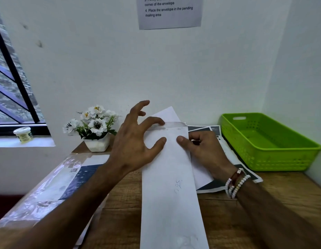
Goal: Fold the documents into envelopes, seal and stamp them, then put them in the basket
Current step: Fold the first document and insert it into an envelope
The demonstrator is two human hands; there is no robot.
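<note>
Lying lengthwise on the wooden table, the long white envelope runs from the bottom of view toward the wall. Its flap is at the far end, and a folded white document pokes out past it. Left of the envelope: a plastic-wrapped pack, glare on the wrap, print beneath unreadable. Beyond the pack, a white pot of artificial flowers, just behind the left hand. Right of the envelope: printed sheets, dark and white, partly under the envelope and the right wrist. Further right, apart from the envelope, the green basket against the side wall. Left hand spread wide, fingers bent, 1 fingertip pressing the flap, thumb on the envelope face, gripping nothing. Right hand pinches the envelope's right edge, thumb on top, fingers curled beneath and mostly hidden. Bead bracelets on that wrist. Faint pencil marks on the envelope face, not legible. Wall notice above the envelope cut off at the top; only lines 3 and 4 show. Envelope's near end cut by the frame. Window and a small tub on its sill, far left of the envelope. Wood surface shows right of the envelope, before the basket's near wall; the back wall stands close behind the flap.
</note>
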